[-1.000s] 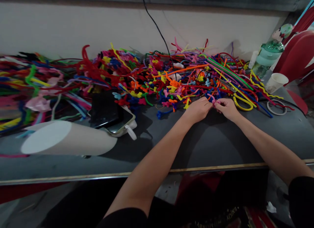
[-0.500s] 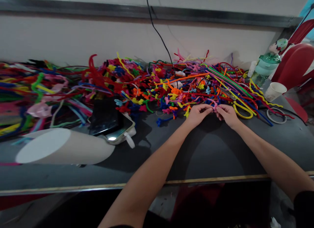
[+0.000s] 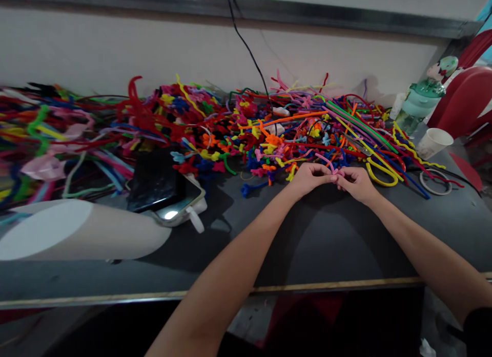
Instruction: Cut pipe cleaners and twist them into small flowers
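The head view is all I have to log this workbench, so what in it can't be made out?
- Pink pipe cleaner: its pinched part is covered by the left hand and right hand.
- Phone: screen dark, content unreadable.
- White roll: cut off by the left edge.
- Bottle: its label is too small to read.

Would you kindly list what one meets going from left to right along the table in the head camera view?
White roll → phone → left hand → pink pipe cleaner pinched between both hands → right hand → yellow loop → tape ring, with the paper cup behind it.
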The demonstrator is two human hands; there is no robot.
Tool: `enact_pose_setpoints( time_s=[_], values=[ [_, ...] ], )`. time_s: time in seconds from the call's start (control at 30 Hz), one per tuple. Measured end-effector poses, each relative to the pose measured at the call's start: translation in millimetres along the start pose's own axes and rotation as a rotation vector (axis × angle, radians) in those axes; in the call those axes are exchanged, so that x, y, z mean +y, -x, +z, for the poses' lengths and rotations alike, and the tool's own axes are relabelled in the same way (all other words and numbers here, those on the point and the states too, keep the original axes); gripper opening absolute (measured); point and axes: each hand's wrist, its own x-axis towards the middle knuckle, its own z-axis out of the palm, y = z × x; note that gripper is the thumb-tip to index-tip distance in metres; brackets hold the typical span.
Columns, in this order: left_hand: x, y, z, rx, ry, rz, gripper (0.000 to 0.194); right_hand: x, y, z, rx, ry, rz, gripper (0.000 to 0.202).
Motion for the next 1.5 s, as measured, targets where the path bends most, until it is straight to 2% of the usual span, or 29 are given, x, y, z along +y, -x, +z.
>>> enact_pose_setpoints(
  time_s=[0.13,0.27,0.4,0.6,0.77,0.93,1.07,1.13,1.37,1.5],
  values=[
    [-1,1,0.2,0.014,-0.078,0.008,0.036,-2,2,1,0.089,0.206,-0.065,0.032],
    [-3,1,5.9,0.122,-0.171,0.054,0.029,-3,0,3,0.173,0.31,-0.034,0.026],
    [-6,1,12.0,0.181,-0.148,0.104,0.03,-2,-1,5,0.178,0.253,0.019,0.03],
    [-10,0,14.3,0.295,-0.213,0.155,0.028,3,-2,4,0.095,0.091,0.057,0.046],
    [-11,1,15.5,0.288,-0.221,0.151,0.024,-1,-2,3,0.091,0.25,0.04,0.047],
    [-6,4,14.9,0.34,-0.342,0.198,0.016,-2,-3,4,0.087,0.258,0.024,0.039],
    [-2,6,14.9,0.409,-0.417,0.228,0.016,1,-3,8,0.235,0.142,0.004,0.022],
    [-2,7,15.9,0.423,-0.46,0.238,0.015,1,-3,9,0.3,0.095,-0.011,0.026],
    [-2,9,19.5,0.35,-0.511,0.307,0.012,-1,-2,8,0.316,0.106,-0.075,0.019],
    [-4,10,19.1,0.375,-0.553,0.345,0.011,-1,-1,9,0.35,0.197,-0.106,0.018]
  ],
)
